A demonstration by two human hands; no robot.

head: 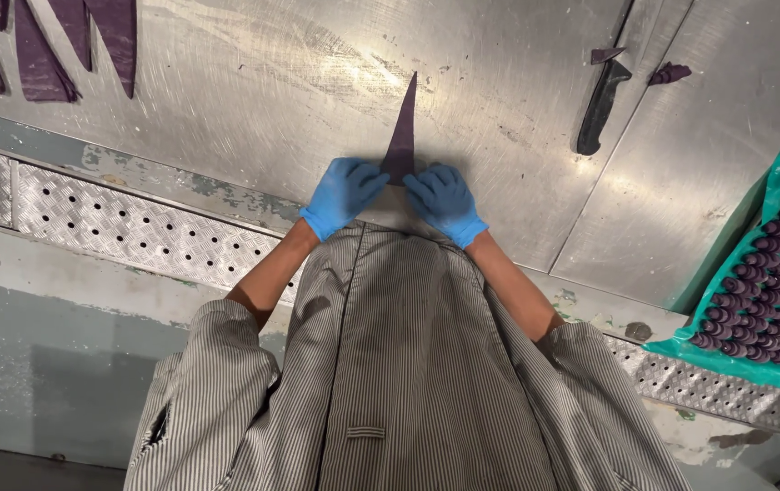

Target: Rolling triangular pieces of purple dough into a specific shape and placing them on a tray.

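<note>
A long, narrow triangle of dark purple dough (403, 127) lies on the steel worktable (254, 82), its tip pointing away from me. My left hand (343, 195) and my right hand (445, 202), both in blue gloves, press on the wide near end of the triangle, one at each corner, fingers curled over the edge. The base of the dough is partly hidden under my fingers.
More purple dough triangles (40, 41) lie at the far left. A black-handled knife (601, 105) rests at the upper right with small dough scraps (670, 73) beside it. A green-lined tray (776, 300) of several rolled purple pieces sits at the right. A perforated metal strip (117, 227) runs along the table's near edge.
</note>
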